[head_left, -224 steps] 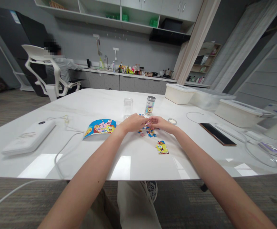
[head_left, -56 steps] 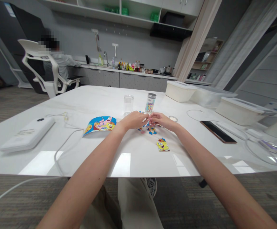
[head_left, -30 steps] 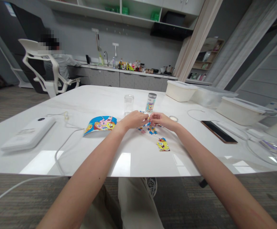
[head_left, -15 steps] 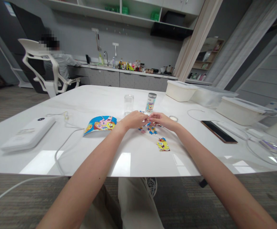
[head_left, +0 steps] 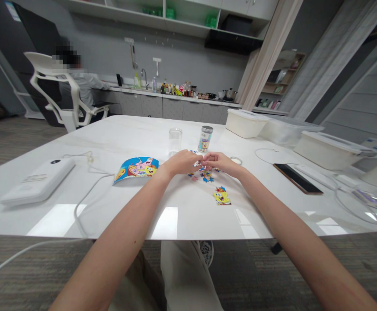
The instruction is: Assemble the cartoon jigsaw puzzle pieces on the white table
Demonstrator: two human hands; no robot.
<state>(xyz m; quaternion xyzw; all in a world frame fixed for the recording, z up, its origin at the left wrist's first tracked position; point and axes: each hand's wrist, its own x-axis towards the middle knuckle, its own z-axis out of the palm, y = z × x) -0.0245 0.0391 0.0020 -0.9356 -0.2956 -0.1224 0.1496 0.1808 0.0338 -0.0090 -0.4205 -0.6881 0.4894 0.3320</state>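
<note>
Over a heap of loose jigsaw pieces (head_left: 207, 176), my left hand (head_left: 186, 162) and my right hand (head_left: 219, 162) meet at the fingertips. Both have their fingers bent into a pinch; whatever lies between them is too small and hidden to make out. Nearer the front edge lies a joined yellow section of the puzzle (head_left: 222, 196) with a cartoon face. A curved picture sheet (head_left: 136, 167) in blue, pink and yellow rests left of my left forearm. Behind my hands stand a clear jar (head_left: 175, 140) and a printed tin with a metal lid (head_left: 205, 139).
A ring-shaped lid (head_left: 236, 160) lies right of my right hand. Further right are a dark phone (head_left: 297, 179), cables and lidded storage boxes (head_left: 247, 124). A white power bank (head_left: 39, 181) with a cable (head_left: 78, 207) occupies the left. A person (head_left: 84, 88) sits at the back left.
My fingers have shifted very slightly over the puzzle pieces, and a little more of the pieces shows between the hands. Everything else stays in place.
</note>
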